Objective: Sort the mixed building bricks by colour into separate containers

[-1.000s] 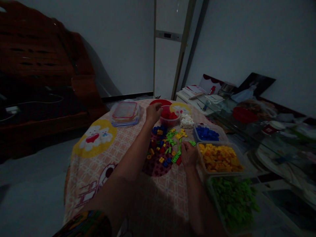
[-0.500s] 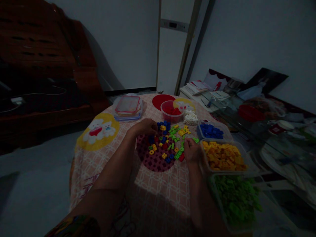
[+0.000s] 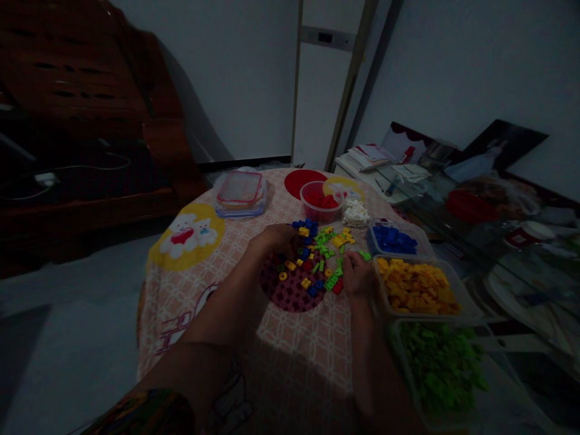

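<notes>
Several small plastic bricks lie loose on the patterned tablecloth (image 3: 290,338), among them green bricks (image 3: 323,237), blue bricks (image 3: 310,226) and a yellow ring (image 3: 283,276). My left hand (image 3: 277,239) reaches over the left side of this pile, fingers bent down close to the blue and yellow bricks; whatever its fingertips touch is hidden. To the right of the pile, my right hand (image 3: 357,273) rests closed beside the green bricks, next to the tub of yellow bricks (image 3: 417,287). Its fingers are curled together, and their contents are too small and dark to make out.
Tubs of blue bricks (image 3: 393,240) and green bricks (image 3: 441,365) line the right side. Farther back are a round bowl of red bricks (image 3: 321,200), a heap of white bricks (image 3: 355,212) and stacked lids (image 3: 240,190). A cluttered glass table (image 3: 489,260) adjoins on the right.
My left hand has moved a little right and lower over the pile, with its fingers pointing further down. My right hand stays beside the bricks. The whole view has shifted slightly.
</notes>
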`<state>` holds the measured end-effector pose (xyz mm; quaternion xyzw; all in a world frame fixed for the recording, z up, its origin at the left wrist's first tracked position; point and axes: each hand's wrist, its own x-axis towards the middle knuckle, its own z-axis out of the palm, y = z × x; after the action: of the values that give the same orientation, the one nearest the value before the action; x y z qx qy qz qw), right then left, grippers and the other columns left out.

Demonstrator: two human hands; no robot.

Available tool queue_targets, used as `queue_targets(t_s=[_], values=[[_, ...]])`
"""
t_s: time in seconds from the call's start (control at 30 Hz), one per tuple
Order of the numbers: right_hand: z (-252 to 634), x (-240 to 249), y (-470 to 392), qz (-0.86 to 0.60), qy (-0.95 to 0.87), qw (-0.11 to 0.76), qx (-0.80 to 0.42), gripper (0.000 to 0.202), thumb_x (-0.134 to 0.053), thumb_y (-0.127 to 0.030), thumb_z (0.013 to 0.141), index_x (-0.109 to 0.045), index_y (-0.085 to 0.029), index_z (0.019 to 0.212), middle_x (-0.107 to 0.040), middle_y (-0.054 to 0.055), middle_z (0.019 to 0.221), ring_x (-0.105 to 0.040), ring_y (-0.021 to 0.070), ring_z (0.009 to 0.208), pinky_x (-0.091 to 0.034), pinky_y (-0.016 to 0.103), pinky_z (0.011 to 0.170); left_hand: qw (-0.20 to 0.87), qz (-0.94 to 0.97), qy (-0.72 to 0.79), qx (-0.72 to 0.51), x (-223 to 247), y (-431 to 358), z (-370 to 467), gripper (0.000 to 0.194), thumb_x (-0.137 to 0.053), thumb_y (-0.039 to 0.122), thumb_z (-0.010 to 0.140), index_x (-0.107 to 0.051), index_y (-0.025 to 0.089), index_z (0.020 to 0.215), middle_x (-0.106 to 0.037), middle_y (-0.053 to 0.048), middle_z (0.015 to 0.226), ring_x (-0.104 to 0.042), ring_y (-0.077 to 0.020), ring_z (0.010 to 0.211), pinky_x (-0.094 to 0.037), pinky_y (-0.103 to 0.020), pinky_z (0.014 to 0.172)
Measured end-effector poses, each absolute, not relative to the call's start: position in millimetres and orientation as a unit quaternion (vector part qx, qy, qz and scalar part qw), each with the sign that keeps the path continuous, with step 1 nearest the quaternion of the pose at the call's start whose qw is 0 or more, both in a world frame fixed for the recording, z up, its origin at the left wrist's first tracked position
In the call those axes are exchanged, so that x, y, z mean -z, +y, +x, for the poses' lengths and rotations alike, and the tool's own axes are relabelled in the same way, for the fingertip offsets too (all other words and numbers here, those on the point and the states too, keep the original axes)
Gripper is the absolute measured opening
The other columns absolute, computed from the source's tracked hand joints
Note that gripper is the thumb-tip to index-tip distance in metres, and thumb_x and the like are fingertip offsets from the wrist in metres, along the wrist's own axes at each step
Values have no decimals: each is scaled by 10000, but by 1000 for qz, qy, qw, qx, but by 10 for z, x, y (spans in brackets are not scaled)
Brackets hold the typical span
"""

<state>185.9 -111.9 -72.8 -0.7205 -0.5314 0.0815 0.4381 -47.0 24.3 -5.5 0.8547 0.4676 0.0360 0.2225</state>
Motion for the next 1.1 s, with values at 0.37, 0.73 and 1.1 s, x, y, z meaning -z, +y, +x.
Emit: queue_targets(t_s=[0.37,0.73,1.1], values=[[1885,754,-1120,-718,-536,436,-85,348,-470,-408,938,-740,-197,1001,-763,84,893,-692,221,836,-508,306,779,229,843,460,-157,102,370,-528,97,-709,288,711,-770,230,758,-774,-38,809,-686,-197,763,-461,-251,681],[1840,720,-1099,-725,-519,445,-77,336,-482,-405,913,-752,-206,938,-770,86,872,-687,226,796,-492,314,754,358,686,457,-439,-17,488,-311,327,-685,302,760,-760,144,1037,-760,-54,800,-676,-164,655,-539,-279,668],[1834,693,-1131,-726,-537,425,-63,324,-473,-378,936,-751,-211,954,-770,78,894,-675,210,821,-455,288,749,261,704,455,-480,-309,704,-24,586,-651,187,805,-611,169,1390,-705,-132,1290,-712,-206,1031,-558,-332,930]])
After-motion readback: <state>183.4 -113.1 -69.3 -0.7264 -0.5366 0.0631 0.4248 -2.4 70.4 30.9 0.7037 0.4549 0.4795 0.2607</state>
